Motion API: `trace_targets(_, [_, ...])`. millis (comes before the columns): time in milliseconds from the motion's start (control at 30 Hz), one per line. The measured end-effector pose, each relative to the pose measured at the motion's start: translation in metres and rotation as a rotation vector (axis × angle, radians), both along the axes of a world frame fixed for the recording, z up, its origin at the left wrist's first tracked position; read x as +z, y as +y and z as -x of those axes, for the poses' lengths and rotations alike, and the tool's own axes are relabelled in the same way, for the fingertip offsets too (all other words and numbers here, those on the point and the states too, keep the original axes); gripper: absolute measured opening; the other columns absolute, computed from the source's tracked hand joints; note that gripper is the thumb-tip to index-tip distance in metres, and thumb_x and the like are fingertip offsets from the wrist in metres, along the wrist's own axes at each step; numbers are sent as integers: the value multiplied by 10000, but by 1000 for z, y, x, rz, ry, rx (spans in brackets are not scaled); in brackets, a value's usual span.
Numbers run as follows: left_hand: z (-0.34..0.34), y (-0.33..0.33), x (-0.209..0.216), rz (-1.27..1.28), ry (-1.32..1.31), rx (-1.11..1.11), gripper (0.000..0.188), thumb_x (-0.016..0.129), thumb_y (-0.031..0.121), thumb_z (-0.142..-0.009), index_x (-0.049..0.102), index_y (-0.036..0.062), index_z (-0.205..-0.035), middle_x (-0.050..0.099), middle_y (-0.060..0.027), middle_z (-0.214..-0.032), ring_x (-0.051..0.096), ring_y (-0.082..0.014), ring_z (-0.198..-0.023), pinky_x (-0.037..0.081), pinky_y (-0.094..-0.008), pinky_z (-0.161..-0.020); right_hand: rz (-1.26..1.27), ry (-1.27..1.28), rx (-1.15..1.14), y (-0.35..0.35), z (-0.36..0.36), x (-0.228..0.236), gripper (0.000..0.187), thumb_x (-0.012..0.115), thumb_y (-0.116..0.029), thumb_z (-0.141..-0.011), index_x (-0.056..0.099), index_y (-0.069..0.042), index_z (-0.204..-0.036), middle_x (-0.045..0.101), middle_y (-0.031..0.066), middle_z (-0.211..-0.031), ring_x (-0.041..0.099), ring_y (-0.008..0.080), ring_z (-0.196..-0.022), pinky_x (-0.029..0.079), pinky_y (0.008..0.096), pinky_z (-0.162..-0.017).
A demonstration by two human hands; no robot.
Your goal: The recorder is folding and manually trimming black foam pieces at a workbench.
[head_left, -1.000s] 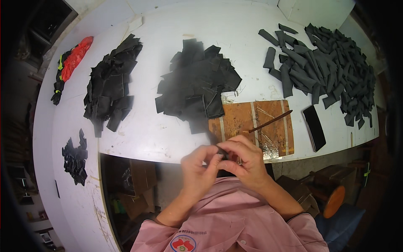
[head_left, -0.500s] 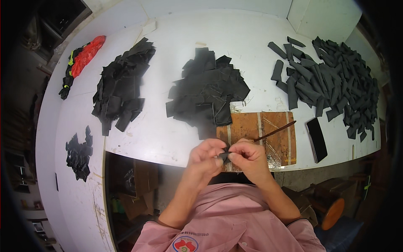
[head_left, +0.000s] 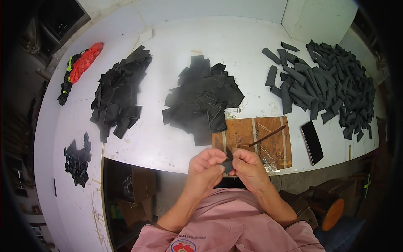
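Note:
Between my two hands, at the table's front edge, is a small dark grey fabric piece (head_left: 228,163). My left hand (head_left: 206,164) pinches its left side with thumb and fingers. On its other side, my right hand (head_left: 248,163) grips it between thumb and forefinger. A thin brown stick (head_left: 268,135) lies slanted on a worn, taped brown board (head_left: 241,130) just beyond my right hand; its near end is close to my fingers. Past my hands, flat black fabric pieces (head_left: 201,98) are heaped in the middle of the white table (head_left: 147,147).
At the right lies a large heap of dark grey fabric tubes (head_left: 331,82), with a phone (head_left: 312,143) nearer me. Leftward are another black fabric pile (head_left: 119,94), a smaller pile (head_left: 78,159) and a red plastic bag (head_left: 86,63). A wooden stool (head_left: 333,212) stands below right.
The fabric piece is turned between my fingers, and more of it shows upright. My hands stay close together. The whole view has shifted slightly.

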State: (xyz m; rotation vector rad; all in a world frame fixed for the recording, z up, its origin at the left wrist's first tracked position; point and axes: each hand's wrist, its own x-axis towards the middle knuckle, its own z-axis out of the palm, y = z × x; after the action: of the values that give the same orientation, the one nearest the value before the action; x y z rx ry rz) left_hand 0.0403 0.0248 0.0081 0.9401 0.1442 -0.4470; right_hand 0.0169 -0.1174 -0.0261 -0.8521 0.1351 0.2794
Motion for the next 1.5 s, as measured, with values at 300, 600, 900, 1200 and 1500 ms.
trace_targets(300, [22,-17,27,-335,-415,-263,346,561,-51,-738,502,-16,-1077,531,-41,-793,437,-45,-527,343,-169,-484,232,-291,-176,-19,12,29,132,576,-126,-803,521,-12,-763,495,59,-826,475,127,-757,388,237,-689])
trace_targets(600, [1,-62,65,-49,-372,-108,106,513,15,-833,499,-7,-937,581,-84,-854,455,-46,-518,355,-152,-442,1018,-617,-497,-48,5,107,62,587,-5,-725,526,-3,-710,494,72,-700,483,180,-610,384,269,-532])
trace_targets(900, [-40,-65,74,846,59,-531,363,459,-16,-823,363,-11,-1173,541,-130,-780,358,-27,-352,251,-167,-288,598,-503,-185,-69,-15,123,145,548,-127,-827,507,-5,-759,460,-17,-636,425,63,-588,344,206,-523])
trace_targets(1200, [-53,-68,-9,857,455,-422,351,347,33,-865,390,-27,-1208,549,-106,-738,319,-42,-324,246,-182,-277,169,-64,27,-85,-30,36,182,524,-203,-858,508,-42,-776,430,-32,-648,353,36,-526,270,168,-457])
trace_targets(1500, [-52,-73,10,1238,711,-269,365,335,-16,-830,405,-35,-1188,550,-122,-756,299,-60,-306,250,-185,-266,249,-81,101,-82,-48,55,248,532,-279,-851,539,-62,-731,402,-74,-583,313,11,-494,227,174,-439])
